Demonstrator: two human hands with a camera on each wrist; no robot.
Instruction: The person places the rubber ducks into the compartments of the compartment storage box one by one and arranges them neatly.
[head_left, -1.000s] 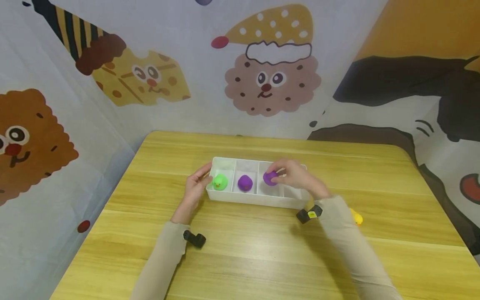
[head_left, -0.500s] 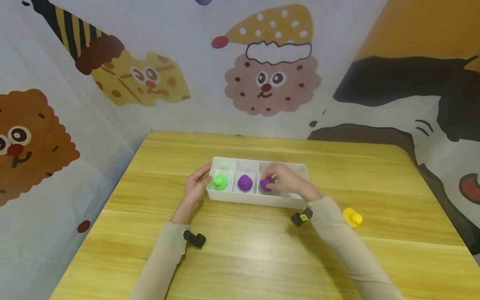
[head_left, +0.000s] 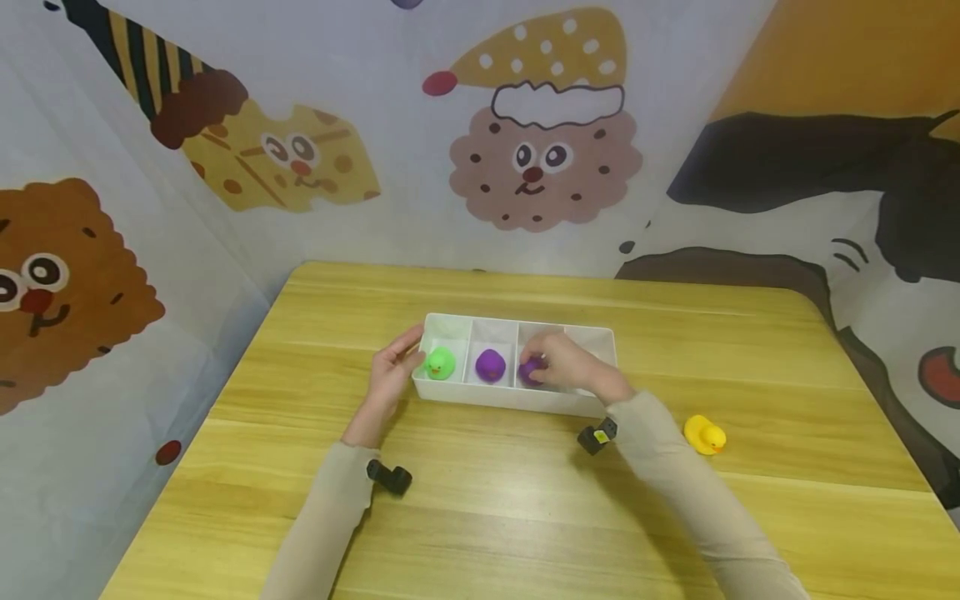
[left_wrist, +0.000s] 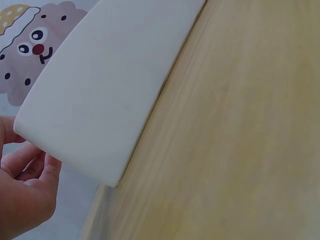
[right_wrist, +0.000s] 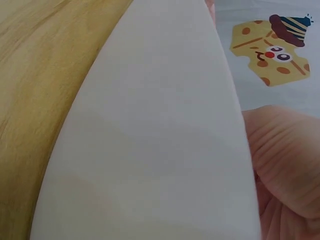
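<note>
A white divided box (head_left: 510, 399) sits on the table, its compartments in a row. My left hand (head_left: 388, 379) grips its left end, thumb at the rim and fingers against the outside; the left wrist view shows these fingers (left_wrist: 49, 172) curled at the box's edge. A green rubber duck (head_left: 440, 364) is in the leftmost compartment, and a purple duck (head_left: 491, 366) in the one beside it. With its fingers down in the third compartment, my right hand (head_left: 568, 364) holds a second purple duck (head_left: 527, 373), partly covered by them. In the right wrist view the box wall hides the fingertips.
A yellow rubber duck (head_left: 705, 435) lies on the wooden table (head_left: 480, 517), right of the box and near the right sleeve (head_left: 675, 467). Behind the table hangs a cartoon-printed cloth (head_left: 420, 225). Each wrist carries a small black camera.
My right hand has moved left and down, lowering the purple duck into the third compartment. The yellow duck has come fully into sight from behind the sleeve. My left hand has stayed put.
</note>
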